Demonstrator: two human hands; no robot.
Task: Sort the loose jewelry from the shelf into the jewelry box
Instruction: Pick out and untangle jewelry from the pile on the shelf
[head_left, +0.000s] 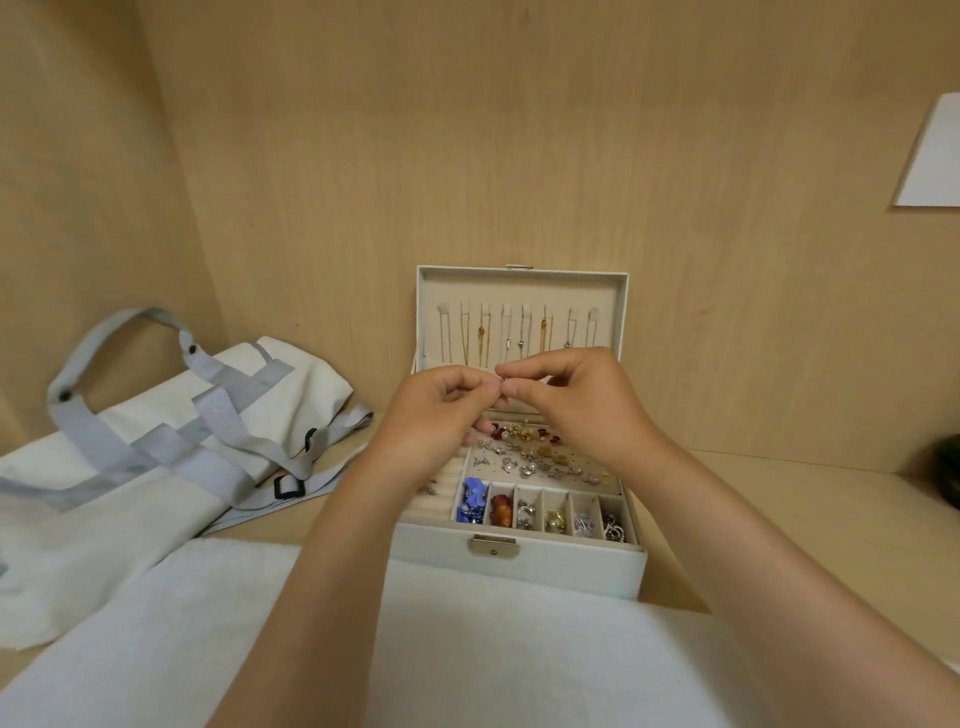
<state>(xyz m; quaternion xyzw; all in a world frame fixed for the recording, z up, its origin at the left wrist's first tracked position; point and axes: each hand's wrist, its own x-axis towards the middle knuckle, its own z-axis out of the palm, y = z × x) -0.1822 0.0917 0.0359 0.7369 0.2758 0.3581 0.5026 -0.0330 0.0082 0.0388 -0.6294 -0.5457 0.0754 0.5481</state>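
A white jewelry box stands open on the wooden shelf, its lid upright with several necklaces hanging inside. Its tray holds many earrings on a perforated panel and a front row of small compartments with blue, amber, silver and gold pieces. Above the tray, my left hand and my right hand meet fingertip to fingertip. Both pinch one tiny silver piece of jewelry between them; it is too small to name more exactly.
A cream tote bag with grey straps lies to the left of the box. A white cloth covers the shelf in front. A white sheet hangs on the right wall, and a dark object sits at the right edge.
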